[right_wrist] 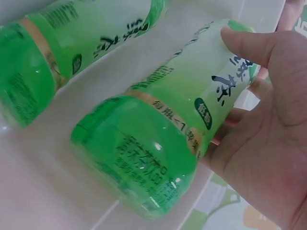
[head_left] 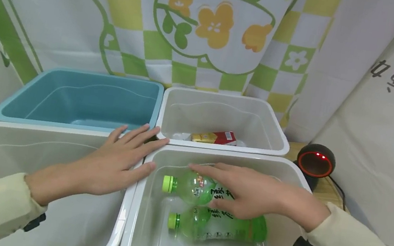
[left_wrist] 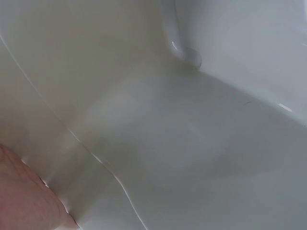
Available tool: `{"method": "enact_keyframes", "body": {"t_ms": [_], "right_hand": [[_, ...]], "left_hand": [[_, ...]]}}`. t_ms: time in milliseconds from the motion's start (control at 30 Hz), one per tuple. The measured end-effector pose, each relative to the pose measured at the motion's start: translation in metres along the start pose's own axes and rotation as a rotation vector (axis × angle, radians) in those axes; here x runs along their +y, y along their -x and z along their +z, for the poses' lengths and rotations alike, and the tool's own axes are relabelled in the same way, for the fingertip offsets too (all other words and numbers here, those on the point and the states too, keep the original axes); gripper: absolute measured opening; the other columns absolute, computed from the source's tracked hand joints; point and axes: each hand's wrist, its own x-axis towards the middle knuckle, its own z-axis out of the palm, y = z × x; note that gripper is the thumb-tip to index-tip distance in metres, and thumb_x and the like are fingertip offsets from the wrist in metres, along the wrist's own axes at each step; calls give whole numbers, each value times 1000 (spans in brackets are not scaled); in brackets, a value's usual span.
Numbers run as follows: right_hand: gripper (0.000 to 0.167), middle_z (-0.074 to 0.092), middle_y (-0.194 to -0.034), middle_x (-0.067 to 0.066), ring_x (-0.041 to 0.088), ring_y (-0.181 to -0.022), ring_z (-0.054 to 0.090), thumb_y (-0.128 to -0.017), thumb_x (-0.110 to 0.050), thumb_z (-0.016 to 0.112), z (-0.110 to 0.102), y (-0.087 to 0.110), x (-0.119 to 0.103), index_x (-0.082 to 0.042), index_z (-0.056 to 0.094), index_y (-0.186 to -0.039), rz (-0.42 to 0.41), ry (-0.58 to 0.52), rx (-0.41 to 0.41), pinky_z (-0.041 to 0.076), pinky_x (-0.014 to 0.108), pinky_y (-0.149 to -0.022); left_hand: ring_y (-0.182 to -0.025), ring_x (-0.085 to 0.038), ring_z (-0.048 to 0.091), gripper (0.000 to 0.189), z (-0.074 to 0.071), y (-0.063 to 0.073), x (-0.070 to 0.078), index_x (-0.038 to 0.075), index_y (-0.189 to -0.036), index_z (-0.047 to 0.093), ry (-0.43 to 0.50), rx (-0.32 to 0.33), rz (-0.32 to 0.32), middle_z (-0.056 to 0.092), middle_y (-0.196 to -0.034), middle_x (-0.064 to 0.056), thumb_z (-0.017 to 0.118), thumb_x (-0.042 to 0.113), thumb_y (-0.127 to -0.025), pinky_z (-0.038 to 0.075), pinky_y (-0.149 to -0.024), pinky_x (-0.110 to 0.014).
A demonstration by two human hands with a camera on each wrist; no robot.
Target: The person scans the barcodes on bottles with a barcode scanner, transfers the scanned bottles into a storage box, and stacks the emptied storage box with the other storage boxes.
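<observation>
My right hand (head_left: pixel 244 188) holds a green plastic bottle (head_left: pixel 194 187) over the front right bin. In the right wrist view, the thumb (right_wrist: pixel 244 44) lies on the near side of that bottle's label and the other fingers go round behind it. A second green bottle (head_left: pixel 204 224) lies on its side next to it, its light green cap facing left. My left hand (head_left: pixel 117 164) is spread over the rims where the bins meet, fingers extended. The left wrist view shows only the edge of that hand (left_wrist: pixel 29 196) against a pale bin wall.
The front right bin (head_left: pixel 147 240) and front left bin (head_left: pixel 57 221) are whitish. Behind them stand a blue bin (head_left: pixel 80 100) and a smaller pale bin (head_left: pixel 218 109) holding a red and gold box (head_left: pixel 215 137). A round black device (head_left: pixel 316 161) with red lights stands at right.
</observation>
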Motion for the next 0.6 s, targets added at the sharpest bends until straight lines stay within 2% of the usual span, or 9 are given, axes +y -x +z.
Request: {"method": "enact_keyframes", "body": {"t_ms": [267,433,600], "right_hand": [[78,58,-142,-3,12,-121,61,-101,-26,70,-10,18,5,-29,30,-168,16,23,115,54,42,-103],[79,56,-144,-3,13,-122,62,-101,-26,69,-19,26,3,-32,28,-169,48,34,145,55,44,-100],[78,55,-152,-4,16,-130,63,-104,-34,68,-29,32,-4,-35,25,-169,70,35,160,55,48,-105]], "left_hand": [[-168,-37,9,58,-1,-1,0,34,-169,28,3,-2,5,18,-179,-4,36,52,-114,2,-126,-74],[-168,-37,9,59,-1,-1,-1,34,-169,27,6,-9,1,17,-180,-4,37,52,-114,2,-126,-74],[-168,-37,9,59,-1,0,0,34,-169,27,2,-7,1,17,-180,-4,36,52,-114,2,-126,-74]]}}
